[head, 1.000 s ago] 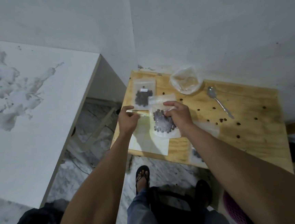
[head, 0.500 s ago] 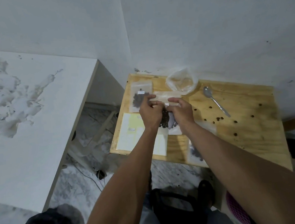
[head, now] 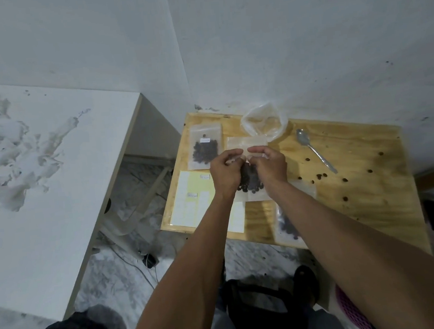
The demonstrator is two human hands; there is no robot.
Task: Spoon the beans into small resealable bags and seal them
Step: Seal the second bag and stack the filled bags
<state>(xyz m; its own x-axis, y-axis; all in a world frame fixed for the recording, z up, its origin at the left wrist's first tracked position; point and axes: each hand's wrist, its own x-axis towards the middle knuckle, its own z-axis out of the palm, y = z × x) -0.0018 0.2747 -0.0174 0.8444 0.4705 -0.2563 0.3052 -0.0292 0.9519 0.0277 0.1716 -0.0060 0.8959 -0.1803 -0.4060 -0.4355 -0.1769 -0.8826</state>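
- Half a second ago my left hand [head: 224, 173] was already at the bag's top beside my right hand [head: 270, 166]; a second ago it was off to the left, holding a strip by the sheets.
- Now both hands sit together on the small bag of beans [head: 250, 181], fingertips nearly meeting at its top.
- My left fingers [head: 232, 153] are curled and pinch the bag's upper edge from the left.
- My right fingers [head: 256, 150] are curled the same way and pinch that edge from the right.
- The bag lies on the wooden table [head: 357, 191], its dark beans showing between my wrists.
- A filled bag [head: 205, 149] lies just left of my hands, and another [head: 285, 224] lies near the table's front edge under my right forearm.
- The spoon [head: 314, 150] rests well to the right, with loose beans [head: 322, 175] scattered near it.
- A crumpled clear plastic bag [head: 263, 121] sits at the wall, and the label sheets [head: 193, 200] lie at front left.
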